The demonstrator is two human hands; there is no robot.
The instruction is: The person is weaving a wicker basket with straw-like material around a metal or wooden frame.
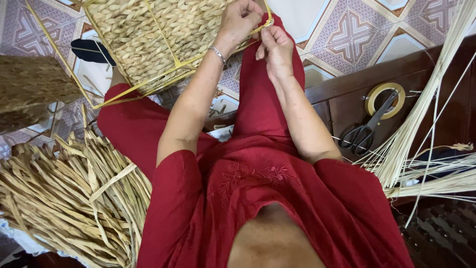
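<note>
Left hand: the left hand [239,20] sits at the basket's near edge, fingers curled and pinched on the yellow wire rim [173,63]; a thin bracelet [217,53] circles the wrist.
Right hand: the right hand [275,48] is just beside the left one, thumb and forefinger pressed together on a fibre strand at the same edge; the strand itself is too fine to make out.
Basket: the woven basket [148,30] of pale twisted fibre lies tilted over the person's knees, above the tiled floor [347,30], with its wire frame standing out past the weave.
Lap: red trousers and a red embroidered top fill the middle of the view.
Loose fibre: a heap of flat dried strips [64,198] lies on the floor at the person's left side.
Thin stalks: a bundle of pale stalks [421,124] fans across the dark wooden bench [347,99] at the right.
Tools: black scissors [364,131] and a roll of tape [384,99] rest on the bench, touching each other.
</note>
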